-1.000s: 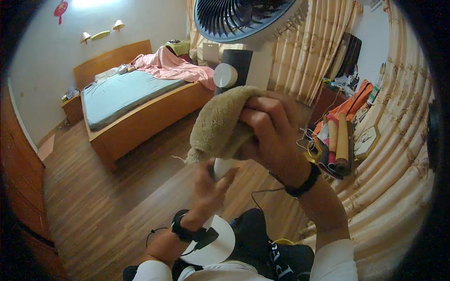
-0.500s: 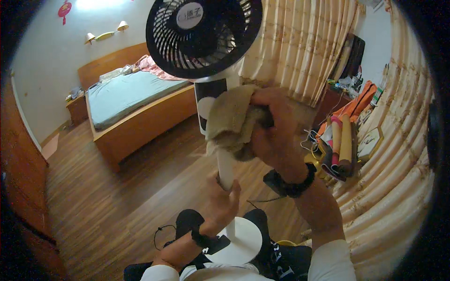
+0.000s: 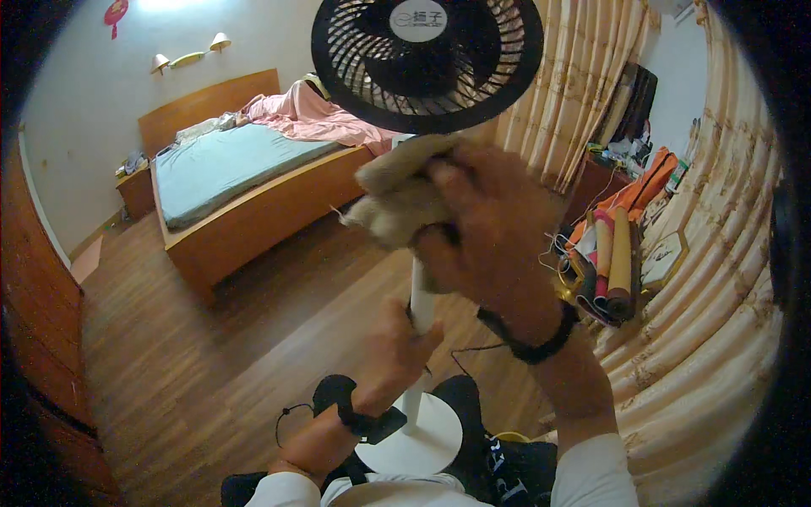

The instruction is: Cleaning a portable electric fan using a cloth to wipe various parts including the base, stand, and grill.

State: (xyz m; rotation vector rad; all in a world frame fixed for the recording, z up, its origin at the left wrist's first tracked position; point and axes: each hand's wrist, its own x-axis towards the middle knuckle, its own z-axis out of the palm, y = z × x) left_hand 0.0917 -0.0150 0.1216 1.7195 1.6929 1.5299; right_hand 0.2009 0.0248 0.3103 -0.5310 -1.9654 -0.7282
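Observation:
A standing fan (image 3: 420, 311) is upright before me, its round black grille (image 3: 431, 63) at the top and its white disc base (image 3: 410, 448) down between my legs. Wrapped around the white pole is my left hand (image 3: 393, 355), below the middle. My right hand (image 3: 494, 224) grips a folded beige-brown cloth (image 3: 397, 203) just under the fan's head. The cloth and the fingers cover the upper pole and most of the fan's control housing. Dark bands circle both wrists.
A wooden bed (image 3: 262, 215) with a pale blue sheet and a pink blanket (image 3: 312, 118) stands at the far left. On the right, rolled mats (image 3: 621, 262) and an orange bag (image 3: 646, 190) lie near the long patterned curtain (image 3: 701, 355). Wood flooring (image 3: 228, 372) surrounds the fan.
The fan's head has swung right, showing more of the pink blanket. My right hand and the cloth now cover the housing that was partly visible. My left hand still holds the pole.

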